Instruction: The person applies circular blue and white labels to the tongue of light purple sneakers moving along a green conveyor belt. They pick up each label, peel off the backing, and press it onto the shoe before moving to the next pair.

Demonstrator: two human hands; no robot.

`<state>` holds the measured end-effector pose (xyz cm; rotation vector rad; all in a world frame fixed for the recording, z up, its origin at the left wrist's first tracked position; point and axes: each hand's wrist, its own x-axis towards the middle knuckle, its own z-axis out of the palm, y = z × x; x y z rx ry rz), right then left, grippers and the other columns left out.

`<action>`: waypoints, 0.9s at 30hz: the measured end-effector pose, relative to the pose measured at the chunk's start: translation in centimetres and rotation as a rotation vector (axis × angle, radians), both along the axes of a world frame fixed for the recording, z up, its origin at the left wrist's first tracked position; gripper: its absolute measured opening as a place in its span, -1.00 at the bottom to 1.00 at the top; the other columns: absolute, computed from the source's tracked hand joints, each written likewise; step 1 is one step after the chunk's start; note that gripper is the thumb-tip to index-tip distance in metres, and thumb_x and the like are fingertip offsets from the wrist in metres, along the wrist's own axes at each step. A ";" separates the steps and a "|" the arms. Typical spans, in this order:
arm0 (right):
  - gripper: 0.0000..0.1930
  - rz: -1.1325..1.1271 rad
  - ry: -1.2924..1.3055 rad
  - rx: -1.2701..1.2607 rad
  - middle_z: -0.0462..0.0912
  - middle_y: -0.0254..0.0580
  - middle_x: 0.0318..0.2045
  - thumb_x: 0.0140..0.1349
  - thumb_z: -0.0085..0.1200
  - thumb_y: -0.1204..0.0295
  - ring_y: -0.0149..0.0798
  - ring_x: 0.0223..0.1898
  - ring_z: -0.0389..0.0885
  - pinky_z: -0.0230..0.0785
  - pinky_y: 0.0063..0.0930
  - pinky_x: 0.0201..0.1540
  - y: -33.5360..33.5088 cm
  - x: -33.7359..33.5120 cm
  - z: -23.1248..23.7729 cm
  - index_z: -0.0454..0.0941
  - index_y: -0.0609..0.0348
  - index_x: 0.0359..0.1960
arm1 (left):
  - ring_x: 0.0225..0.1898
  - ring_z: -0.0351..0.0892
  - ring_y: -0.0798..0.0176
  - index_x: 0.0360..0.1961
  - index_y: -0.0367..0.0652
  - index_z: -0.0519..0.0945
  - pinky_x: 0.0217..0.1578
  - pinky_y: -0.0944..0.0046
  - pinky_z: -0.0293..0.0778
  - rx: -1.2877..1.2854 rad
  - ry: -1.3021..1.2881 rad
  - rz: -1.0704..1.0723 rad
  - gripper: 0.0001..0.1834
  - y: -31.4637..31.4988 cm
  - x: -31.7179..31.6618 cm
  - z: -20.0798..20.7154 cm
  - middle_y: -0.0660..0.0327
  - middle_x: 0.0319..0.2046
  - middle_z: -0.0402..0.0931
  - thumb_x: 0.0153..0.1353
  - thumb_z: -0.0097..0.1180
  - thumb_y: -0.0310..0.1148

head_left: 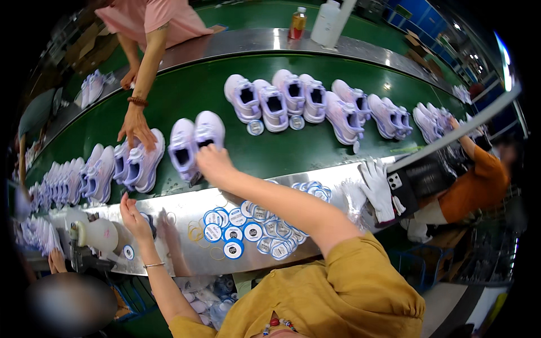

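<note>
A pair of white-and-lilac sneakers (181,147) stands on the green belt in front of me, toes pointing away. My right hand (215,163) is closed at the heel of the right-hand sneaker (209,125), its fingertips partly hidden at the dark collar opening. Over the metal ledge, my left hand (135,217) is raised with its fingers stretched out and apparently nothing in it. A small dark bit shows by its fingertips, too small to name. Round white tags with blue rims (233,232) lie in a loose heap below my right forearm.
Across the belt, a co-worker's hand (137,130) rests on another sneaker pair. Sneakers line the belt on both sides. Rubber bands (195,232), a translucent jug (100,235) and white gloves (376,188) lie along the ledge. A grey bar (456,134) slants at right, near an orange-sleeved person.
</note>
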<state>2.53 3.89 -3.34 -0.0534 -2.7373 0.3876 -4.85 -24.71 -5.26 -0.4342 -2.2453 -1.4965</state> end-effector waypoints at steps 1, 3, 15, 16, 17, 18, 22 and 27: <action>-0.81 -0.028 -0.030 -0.019 0.51 -0.09 -0.23 0.04 0.09 0.41 0.00 -0.10 0.45 0.38 -0.01 -0.20 -0.5 -1.3 0.7 0.48 0.26 -0.34 | -0.22 0.44 0.30 0.04 -0.34 0.46 -0.15 0.34 0.39 -0.005 -0.013 0.003 -0.64 0.2 -0.6 -1.5 0.13 -0.22 0.49 0.41 -0.13 -0.28; -0.77 -0.045 -0.086 -0.167 0.51 -0.06 -0.16 0.04 0.11 0.39 0.02 -0.01 0.43 0.34 0.04 -0.10 0.4 -3.2 1.4 0.50 0.26 -0.29 | -0.25 0.43 0.28 0.03 -0.36 0.46 -0.19 0.35 0.37 0.006 -0.048 -0.047 -0.64 2.8 -0.4 -2.6 0.11 -0.21 0.46 0.37 -0.06 -0.28; -0.81 -0.212 0.058 -0.509 0.67 -0.06 -0.30 0.15 0.07 0.47 -0.15 -0.27 0.65 0.47 -0.39 -0.18 17.8 24.2 9.6 0.62 0.25 -0.24 | 0.23 0.22 -0.12 0.17 -0.22 0.36 0.22 0.02 0.13 -0.754 0.022 -0.321 -0.39 1.9 4.4 0.0 -0.04 0.18 0.27 0.02 0.15 -0.44; -0.81 -0.302 -0.002 -0.555 0.67 -0.13 -0.30 0.16 0.09 0.48 -0.27 -0.28 0.63 0.45 -0.45 -0.20 19.0 27.2 10.3 0.62 0.25 -0.21 | 0.24 0.19 -0.10 0.18 -0.21 0.35 0.23 0.02 0.11 -0.786 0.052 -0.303 -0.37 2.6 5.6 2.1 -0.03 0.21 0.24 0.01 0.15 -0.45; -0.81 -0.391 -0.061 -0.599 0.68 -0.19 -0.31 0.18 0.11 0.49 -0.38 -0.29 0.60 0.44 -0.50 -0.21 19.7 29.7 10.8 0.62 0.25 -0.18 | 0.26 0.17 -0.09 0.19 -0.21 0.34 0.25 0.02 0.09 -0.816 0.086 -0.285 -0.36 3.5 7.0 4.2 -0.01 0.23 0.21 0.00 0.15 -0.46; -0.81 -0.388 -0.073 -0.594 0.67 -0.20 -0.31 0.18 0.10 0.50 -0.38 -0.30 0.59 0.43 -0.51 -0.22 20.0 31.6 10.4 0.61 0.26 -0.18 | 0.24 0.23 -0.06 0.16 -0.23 0.37 0.23 0.06 0.14 -0.717 0.147 -0.249 -0.41 4.8 8.4 5.8 -0.01 0.20 0.28 0.02 0.10 -0.54; -0.86 -0.300 -0.044 -0.548 0.62 -0.18 -0.39 0.16 0.10 0.53 -0.32 -0.39 0.56 0.38 -0.50 -0.33 18.4 35.7 7.6 0.61 0.25 -0.25 | 0.08 0.43 -0.05 0.06 -0.28 0.45 0.13 0.14 0.29 -0.376 0.104 -0.301 -0.52 12.4 15.1 7.3 -0.01 0.02 0.46 0.03 0.00 -0.66; -0.88 -0.434 0.103 -0.458 0.57 -0.12 -0.42 0.13 0.13 0.48 -0.21 -0.41 0.55 0.36 -0.42 -0.37 19.1 35.1 7.3 0.61 0.24 -0.33 | -0.09 0.51 -0.04 -0.14 -0.26 0.52 -0.05 0.16 0.42 -0.261 0.142 -0.778 -0.72 26.1 26.8 6.8 0.01 -0.16 0.52 0.07 0.08 -0.65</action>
